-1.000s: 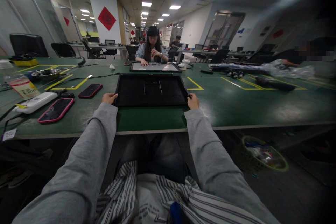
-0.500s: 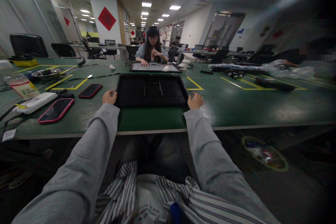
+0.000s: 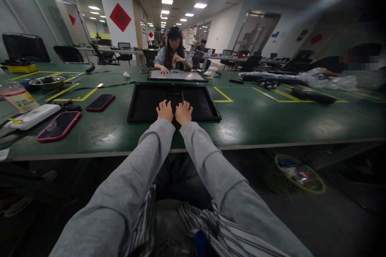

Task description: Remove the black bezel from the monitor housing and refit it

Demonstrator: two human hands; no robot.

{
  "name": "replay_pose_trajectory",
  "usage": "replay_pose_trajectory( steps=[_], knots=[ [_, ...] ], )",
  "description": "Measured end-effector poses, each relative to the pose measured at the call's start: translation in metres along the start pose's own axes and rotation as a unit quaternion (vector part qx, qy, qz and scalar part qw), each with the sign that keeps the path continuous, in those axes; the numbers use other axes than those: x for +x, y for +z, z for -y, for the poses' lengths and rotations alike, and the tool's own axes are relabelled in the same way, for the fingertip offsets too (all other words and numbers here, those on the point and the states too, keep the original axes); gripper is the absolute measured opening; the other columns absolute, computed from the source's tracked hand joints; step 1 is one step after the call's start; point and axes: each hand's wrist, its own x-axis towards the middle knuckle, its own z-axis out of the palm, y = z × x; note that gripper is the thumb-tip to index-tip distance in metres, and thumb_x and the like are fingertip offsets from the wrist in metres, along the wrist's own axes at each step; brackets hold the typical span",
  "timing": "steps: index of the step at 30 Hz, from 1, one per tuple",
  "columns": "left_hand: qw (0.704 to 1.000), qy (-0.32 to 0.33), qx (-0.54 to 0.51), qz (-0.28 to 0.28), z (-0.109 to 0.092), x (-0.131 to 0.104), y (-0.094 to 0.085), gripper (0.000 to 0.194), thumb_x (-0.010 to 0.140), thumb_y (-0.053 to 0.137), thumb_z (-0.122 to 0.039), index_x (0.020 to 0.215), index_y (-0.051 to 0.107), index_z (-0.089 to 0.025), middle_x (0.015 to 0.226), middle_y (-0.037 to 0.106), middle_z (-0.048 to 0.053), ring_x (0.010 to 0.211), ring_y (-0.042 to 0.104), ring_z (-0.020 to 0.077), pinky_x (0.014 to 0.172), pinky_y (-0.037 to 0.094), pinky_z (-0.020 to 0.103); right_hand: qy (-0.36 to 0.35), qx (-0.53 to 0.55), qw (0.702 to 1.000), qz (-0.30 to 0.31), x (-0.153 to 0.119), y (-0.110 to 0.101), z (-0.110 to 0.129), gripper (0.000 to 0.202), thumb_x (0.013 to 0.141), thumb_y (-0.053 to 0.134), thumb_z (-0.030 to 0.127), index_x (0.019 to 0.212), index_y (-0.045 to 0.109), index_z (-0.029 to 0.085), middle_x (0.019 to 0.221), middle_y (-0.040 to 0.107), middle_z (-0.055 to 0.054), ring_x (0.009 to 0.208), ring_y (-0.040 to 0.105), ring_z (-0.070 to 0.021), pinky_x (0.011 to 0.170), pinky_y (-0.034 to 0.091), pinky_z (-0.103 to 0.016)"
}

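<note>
A black rectangular shell with a raised rim point(image 3: 144, 102), like the back cover of a screen, lies flat on the green table in front of me. My left hand point(image 3: 165, 111) is over the middle of its near side, fingers apart and pointing away from me. Close beside it, my right hand point(image 3: 183, 112) is placed the same way with its fingers spread. Neither hand shows anything in its grasp; whether the fingertips press on the shell is hard to see. A slot and thin strips at the shell's centre are partly covered by my fingers.
Left on the green table point(image 3: 250, 124) lie two red-edged phones point(image 3: 58, 125) point(image 3: 100, 102), a white power bank point(image 3: 36, 116), a bottle point(image 3: 18, 97) and a metal bowl point(image 3: 47, 82). Opposite, a person point(image 3: 173, 54) sits at a flat panel point(image 3: 177, 74). A basket point(image 3: 279, 176) stands below right.
Both my hands have left the shell's left and right sides and come together at the middle of its near side. The view has shifted slightly. The shell's near edge now sits at a similar place.
</note>
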Motion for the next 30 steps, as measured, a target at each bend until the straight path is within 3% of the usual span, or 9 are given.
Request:
replay_pose_trajectory(
  steps=[7, 14, 18, 23, 30],
  knots=[
    [1.000, 0.008, -0.006, 0.020, 0.0049, 0.0025, 0.0013, 0.050, 0.101, 0.031, -0.024, 0.148, 0.050, -0.019, 0.157, 0.040, 0.015, 0.142, 0.032, 0.0291, 0.115, 0.030, 0.052, 0.001, 0.025, 0.999, 0.039, 0.0038, -0.0018, -0.0051, 0.040, 0.101, 0.032, 0.025, 0.128, 0.057, 0.010, 0.144, 0.049, -0.026, 0.136, 0.038, -0.0373, 0.109, 0.029, -0.060],
    [0.999, 0.028, -0.015, 0.037, 0.0044, 0.0007, -0.0010, 0.043, 0.101, 0.034, -0.025, 0.130, 0.065, -0.020, 0.140, 0.058, 0.014, 0.138, 0.037, 0.0290, 0.114, 0.029, 0.055, 0.001, 0.030, 0.999, 0.028, 0.0014, -0.0012, -0.0049, 0.038, 0.099, 0.037, 0.026, 0.125, 0.060, 0.011, 0.147, 0.049, -0.023, 0.137, 0.039, -0.0348, 0.109, 0.032, -0.054],
    [1.000, 0.003, -0.019, 0.007, 0.0066, 0.0016, 0.0003, 0.042, 0.098, 0.039, -0.023, 0.134, 0.061, -0.020, 0.148, 0.052, 0.013, 0.137, 0.039, 0.0277, 0.114, 0.030, 0.054, -0.008, 0.030, 0.999, 0.029, 0.0032, 0.0024, -0.0080, 0.040, 0.098, 0.037, 0.022, 0.130, 0.058, 0.010, 0.149, 0.049, -0.021, 0.140, 0.037, -0.0312, 0.114, 0.030, -0.050],
    [1.000, 0.015, -0.021, 0.018, 0.0086, 0.0019, 0.0013, 0.040, 0.096, 0.041, -0.020, 0.127, 0.066, -0.024, 0.149, 0.052, 0.009, 0.138, 0.039, 0.0267, 0.114, 0.029, 0.054, -0.023, 0.027, 0.998, 0.043, 0.0038, 0.0023, -0.0096, 0.040, 0.097, 0.037, 0.019, 0.129, 0.062, 0.015, 0.145, 0.055, -0.017, 0.136, 0.041, -0.0288, 0.113, 0.031, -0.049],
    [0.999, 0.015, -0.025, 0.016, 0.0067, 0.0009, 0.0002, 0.049, 0.096, 0.038, -0.019, 0.140, 0.059, -0.026, 0.153, 0.049, 0.010, 0.140, 0.037, 0.0274, 0.114, 0.028, 0.056, -0.033, 0.020, 0.998, 0.054, 0.0011, -0.0011, -0.0094, 0.042, 0.098, 0.039, 0.022, 0.131, 0.064, 0.022, 0.142, 0.058, -0.013, 0.138, 0.040, -0.0284, 0.115, 0.029, -0.049]
  ],
)
